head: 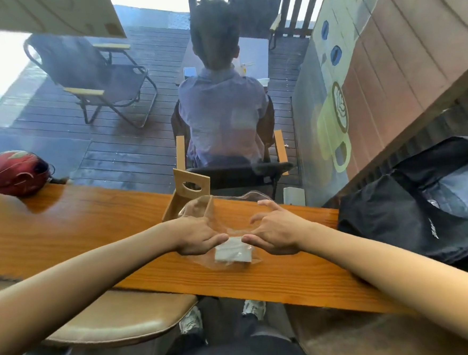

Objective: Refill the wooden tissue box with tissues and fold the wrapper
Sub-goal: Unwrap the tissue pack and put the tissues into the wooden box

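Note:
A clear plastic wrapper (230,224) lies spread on the wooden counter (92,223), a small white label or folded patch (233,253) showing near its front edge. My left hand (197,236) pinches the wrapper's left side with thumb and fingers. My right hand (275,234) pinches its right side, fingers curled over the film. Behind the wrapper stands the wooden tissue box (188,197), its lid with an oval slot tilted upright. I cannot tell what the box holds inside.
A red helmet (16,173) rests on the counter at far left. A black bag (417,206) sits at the right end. Beyond the glass a person (222,108) sits with their back to me. A padded stool (118,321) is below left.

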